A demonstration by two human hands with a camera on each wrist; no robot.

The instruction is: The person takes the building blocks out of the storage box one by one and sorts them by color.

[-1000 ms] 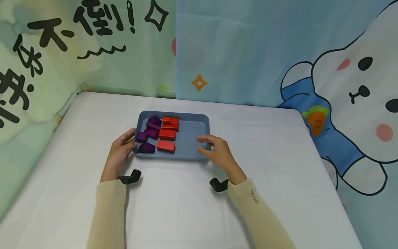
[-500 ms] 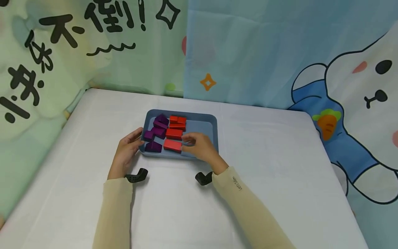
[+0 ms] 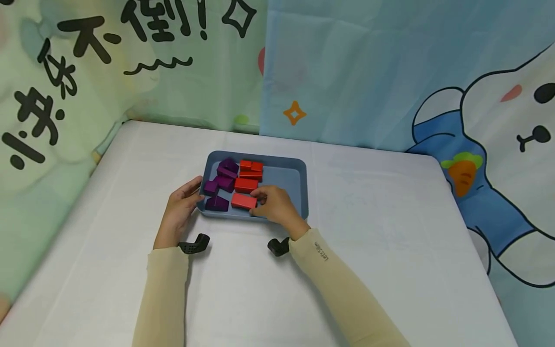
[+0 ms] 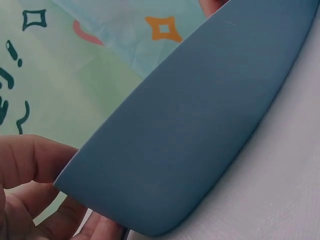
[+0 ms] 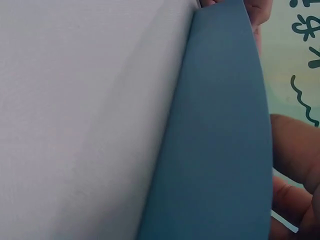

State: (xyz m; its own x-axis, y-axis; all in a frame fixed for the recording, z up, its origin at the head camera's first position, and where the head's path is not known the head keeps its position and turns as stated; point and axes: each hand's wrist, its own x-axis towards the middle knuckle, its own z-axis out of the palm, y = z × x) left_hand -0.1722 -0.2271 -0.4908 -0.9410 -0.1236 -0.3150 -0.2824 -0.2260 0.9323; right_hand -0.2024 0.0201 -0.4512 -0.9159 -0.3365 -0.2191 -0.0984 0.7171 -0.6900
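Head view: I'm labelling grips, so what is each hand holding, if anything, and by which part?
Left hand: the tray, by its left end. Right hand: at the right end of the nearest red block; whether it grips cannot be told.

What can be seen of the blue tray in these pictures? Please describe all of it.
The tray is a shallow, blue-grey rectangle with rounded corners and raised sides; its smooth, plain surface looks like plastic. It lies on the white surface, its long sides running across the head view. Purple blocks lie in its left part, red blocks beside them; its floor shows to their right. The left hand holds its left edge. The right hand reaches over its near side; contact there is unclear.
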